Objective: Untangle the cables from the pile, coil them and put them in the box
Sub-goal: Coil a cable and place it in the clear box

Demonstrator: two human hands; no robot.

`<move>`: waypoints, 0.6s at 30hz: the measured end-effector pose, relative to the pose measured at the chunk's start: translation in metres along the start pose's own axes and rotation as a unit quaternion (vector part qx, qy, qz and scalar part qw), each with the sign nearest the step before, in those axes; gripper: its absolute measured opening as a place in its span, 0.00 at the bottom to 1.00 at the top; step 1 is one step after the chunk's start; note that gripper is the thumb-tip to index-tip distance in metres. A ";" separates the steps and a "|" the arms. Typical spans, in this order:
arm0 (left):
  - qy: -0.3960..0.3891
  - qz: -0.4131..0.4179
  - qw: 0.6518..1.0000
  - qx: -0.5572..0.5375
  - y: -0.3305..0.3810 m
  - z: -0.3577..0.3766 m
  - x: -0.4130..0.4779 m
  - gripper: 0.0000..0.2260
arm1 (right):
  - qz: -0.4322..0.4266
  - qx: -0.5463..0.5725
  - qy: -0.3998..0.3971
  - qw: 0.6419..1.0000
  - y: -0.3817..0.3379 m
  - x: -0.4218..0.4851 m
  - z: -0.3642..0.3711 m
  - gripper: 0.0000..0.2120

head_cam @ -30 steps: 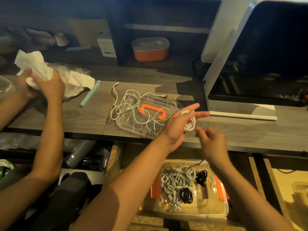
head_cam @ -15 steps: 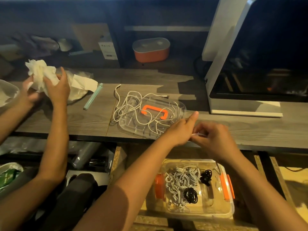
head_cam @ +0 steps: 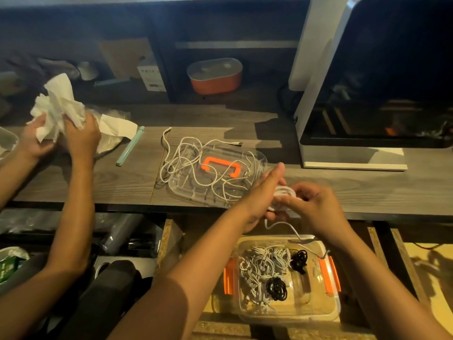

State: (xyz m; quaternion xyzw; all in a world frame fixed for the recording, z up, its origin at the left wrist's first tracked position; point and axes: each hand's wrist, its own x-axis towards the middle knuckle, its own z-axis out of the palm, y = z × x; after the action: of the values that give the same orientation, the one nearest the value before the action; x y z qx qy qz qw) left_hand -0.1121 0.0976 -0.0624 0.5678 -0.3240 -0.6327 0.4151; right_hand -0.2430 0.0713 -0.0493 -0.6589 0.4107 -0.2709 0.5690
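Coiling step. Left hand [head_cam: 263, 192] is flat with fingers straight, and the white cable [head_cam: 284, 191] is looped against it. Right hand [head_cam: 316, 207] pinches the loops, just above the box [head_cam: 294, 315]. Suggest wrapping the dangling end snugly round the bundle before release, or it will likely spring open. The pile [head_cam: 196, 158] lies on the bench [head_cam: 367, 192].

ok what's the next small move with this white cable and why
Probably wrap in the loose tail before dropping it: the white coil sits between the left hand and right hand, yet one end dangles over the open box.
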 end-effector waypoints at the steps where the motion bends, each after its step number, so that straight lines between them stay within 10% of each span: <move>1: 0.056 0.035 0.998 0.014 -0.003 0.005 0.000 0.16 | 0.010 0.012 0.042 0.999 0.001 0.001 0.001 0.05; 8: 0.254 0.132 0.932 0.222 -0.025 0.017 0.003 0.22 | 0.041 -0.084 -0.022 0.995 0.008 0.002 -0.002 0.08; 14: 0.062 0.115 0.965 0.226 -0.021 0.010 -0.007 0.23 | 0.052 -0.132 -0.061 0.988 0.004 0.006 -0.049 0.09; 18: 0.178 0.202 0.952 0.143 -0.005 0.027 -0.003 0.23 | 0.089 -0.016 -0.029 0.996 0.006 -0.001 -0.020 0.11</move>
State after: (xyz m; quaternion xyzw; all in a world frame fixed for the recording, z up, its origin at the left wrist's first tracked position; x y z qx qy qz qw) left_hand -0.1393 0.1011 -0.0615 0.6474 -0.4397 -0.3714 0.4996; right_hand -0.2615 0.0618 -0.0513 -0.6363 0.4550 -0.1936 0.5922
